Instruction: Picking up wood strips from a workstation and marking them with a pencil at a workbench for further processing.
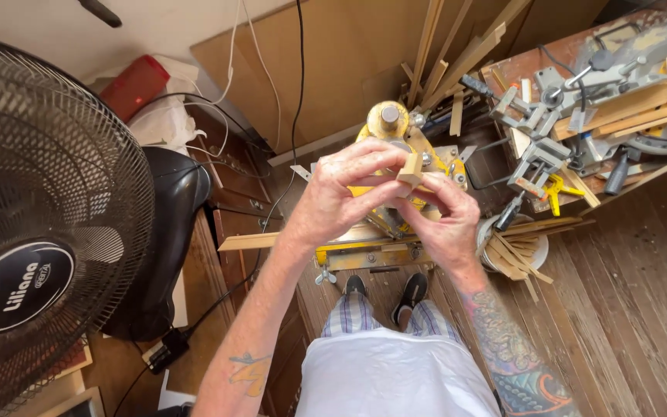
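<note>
Held up over the yellow bench machine (395, 154), off its table and not yet fed to it, by the look of things. Crowded all round: black fan (36, 232) close at left, clamps and strips (580, 116) at right. Both hands, left (341, 193) and right (449, 224), pinched together on a small wood block (410, 168).

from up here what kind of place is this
Most likely a small home woodworking shop: a yellow benchtop machine, a miter saw with wood strips, and both hands, left hand and right hand, holding a small wood block.
</note>
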